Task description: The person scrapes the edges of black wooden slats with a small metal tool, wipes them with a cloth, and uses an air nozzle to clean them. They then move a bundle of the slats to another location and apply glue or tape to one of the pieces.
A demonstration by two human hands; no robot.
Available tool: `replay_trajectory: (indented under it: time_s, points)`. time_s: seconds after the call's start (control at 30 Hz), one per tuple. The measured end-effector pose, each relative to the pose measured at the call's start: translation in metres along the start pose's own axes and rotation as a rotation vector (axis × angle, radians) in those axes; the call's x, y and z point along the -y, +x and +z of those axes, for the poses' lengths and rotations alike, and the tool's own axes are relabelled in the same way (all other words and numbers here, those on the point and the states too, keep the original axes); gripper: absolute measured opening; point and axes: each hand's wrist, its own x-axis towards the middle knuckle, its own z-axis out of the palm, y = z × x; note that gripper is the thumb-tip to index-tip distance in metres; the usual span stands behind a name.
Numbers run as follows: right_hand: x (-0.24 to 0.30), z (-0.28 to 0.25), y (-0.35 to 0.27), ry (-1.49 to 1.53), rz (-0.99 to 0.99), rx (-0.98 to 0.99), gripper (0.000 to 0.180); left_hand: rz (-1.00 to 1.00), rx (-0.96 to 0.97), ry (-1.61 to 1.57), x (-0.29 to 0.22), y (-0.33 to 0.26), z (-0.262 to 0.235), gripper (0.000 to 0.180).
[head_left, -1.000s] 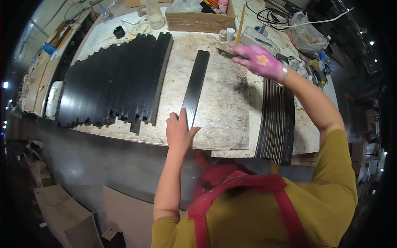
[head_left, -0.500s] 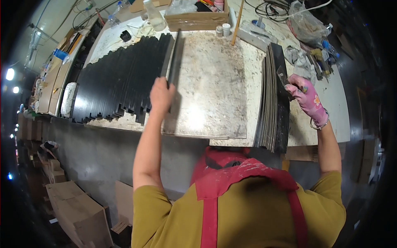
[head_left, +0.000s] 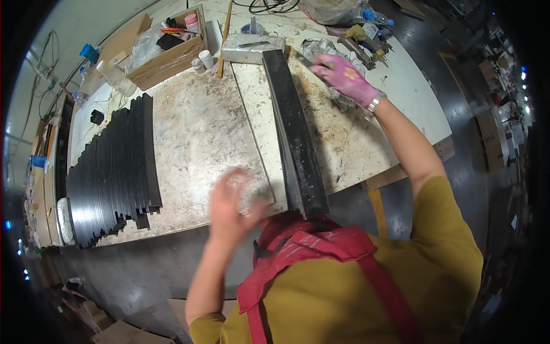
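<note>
My bare left hand [head_left: 232, 203] is over the worn board [head_left: 195, 126], just left of a stack of long black strips [head_left: 298, 137]. It is smeared by motion; its thumb and fingers look apart, and I see nothing in them. My right hand [head_left: 345, 77], in a pink flowered glove, is closed on a scraper [head_left: 302, 59] with a flat metal blade. The blade is beside the far end of the stack; the glove covers most of its handle. At the left, a row of black strips [head_left: 114, 166] lies side by side with uneven ends.
At the back stands a cardboard box [head_left: 166, 63] of small items, with white jars [head_left: 205, 58] and a wooden stick [head_left: 225, 40] beside it. A wrapped block [head_left: 253, 48] sits beyond the stack. Rags [head_left: 323, 50] and a yellow-handled tool [head_left: 358, 37] lie at the far right.
The view has turned right. My left hand has left the row of strips and come over to the right-hand stack, empty. My right hand still holds the scraper, now beside that stack's far end.
</note>
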Motion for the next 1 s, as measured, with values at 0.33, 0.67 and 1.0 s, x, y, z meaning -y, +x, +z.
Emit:
replay_trajectory:
  time_s: [0.33, 0.67, 1.0]
  points:
    - [0.036, 0.056, 0.037, 0.089, -0.297, 0.305, 0.024, -0.039, 0.216, 0.311, -0.097, -0.018, 0.05, 0.053]
    - [0.009, 0.026, 0.017, -0.032, -0.548, 0.28, 0.013, -0.288, -0.056, 0.168, -0.117, -0.029, 0.078, 0.057]
    - [0.034, 0.017, -0.031, 0.135, -0.472, 0.499, 0.005, -0.529, -0.425, -0.218, -0.127, -0.041, 0.105, 0.039]
